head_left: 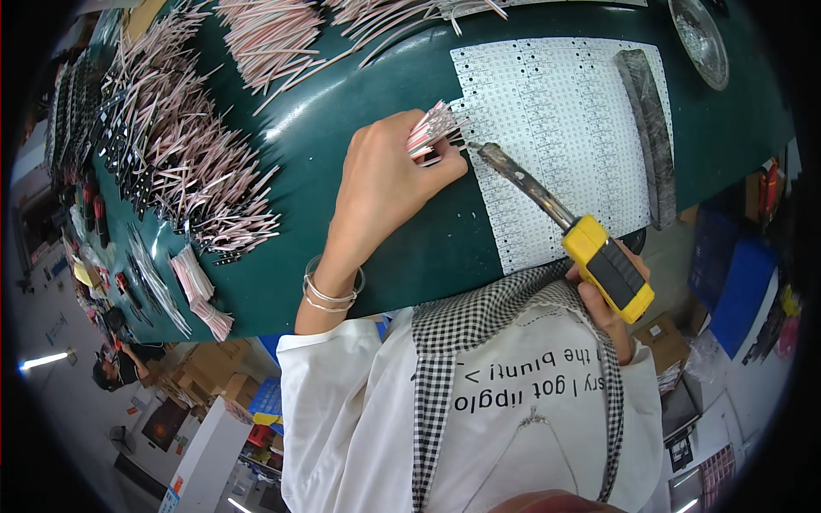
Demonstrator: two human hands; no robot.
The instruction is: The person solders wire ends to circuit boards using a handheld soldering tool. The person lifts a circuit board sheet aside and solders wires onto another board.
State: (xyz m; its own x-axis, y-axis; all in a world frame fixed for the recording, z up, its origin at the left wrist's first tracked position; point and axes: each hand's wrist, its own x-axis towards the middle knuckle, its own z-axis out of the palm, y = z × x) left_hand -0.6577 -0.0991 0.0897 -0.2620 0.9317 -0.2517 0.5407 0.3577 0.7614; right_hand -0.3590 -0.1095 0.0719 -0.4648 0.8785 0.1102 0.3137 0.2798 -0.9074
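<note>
A bundle of thin red and white wires (431, 130) is pinched in my left hand (374, 171), its bare ends fanning out to the right. My right hand (596, 299) grips a soldering gun (609, 267) with a yellow and black handle, the fingers partly hidden behind it. The gun's metal barrel points up and left, its tip close to the wire ends by the left edge of a white sheet of circuit boards (547, 103). Whether tip and wire touch, I cannot tell. Along the sheet's right side lies a dark grey bar (647, 141).
On the green table (333, 68), a large heap of pink and white wires with black strips (184, 137) fills the left. More loose wires (269, 38) lie at the far edge. A metal dish (699, 43) stands far right. A tied wire bundle (201, 291) sits near left.
</note>
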